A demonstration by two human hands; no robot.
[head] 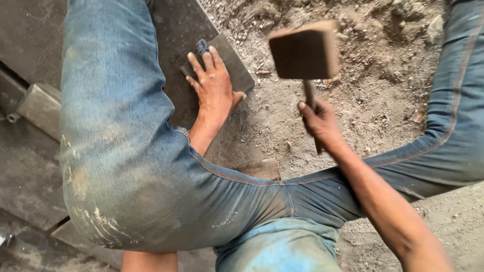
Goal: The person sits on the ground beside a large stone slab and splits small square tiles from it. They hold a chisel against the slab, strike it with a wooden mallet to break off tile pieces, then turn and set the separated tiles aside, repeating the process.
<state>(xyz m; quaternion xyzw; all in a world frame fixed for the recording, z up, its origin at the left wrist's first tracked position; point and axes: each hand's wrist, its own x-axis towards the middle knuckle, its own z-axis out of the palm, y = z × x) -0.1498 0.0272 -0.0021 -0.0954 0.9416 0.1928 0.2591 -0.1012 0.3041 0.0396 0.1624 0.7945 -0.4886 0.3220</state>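
My left hand (214, 83) lies flat, fingers spread, on a small dark paving slab (237, 63) set at the edge of the sandy ground. One finger wears a blue wrap. My right hand (318, 123) grips the thin handle of a wooden mallet (305, 50), whose square block head is raised above the sand, to the right of the slab. I squat with both knees wide in worn blue jeans (126, 151).
Laid dark pavers (30, 30) cover the ground at left and upper left. Loose grey slabs (43, 106) lie at the left edge. Rough sand and grit (373, 85) spread across the upper right, with small stones.
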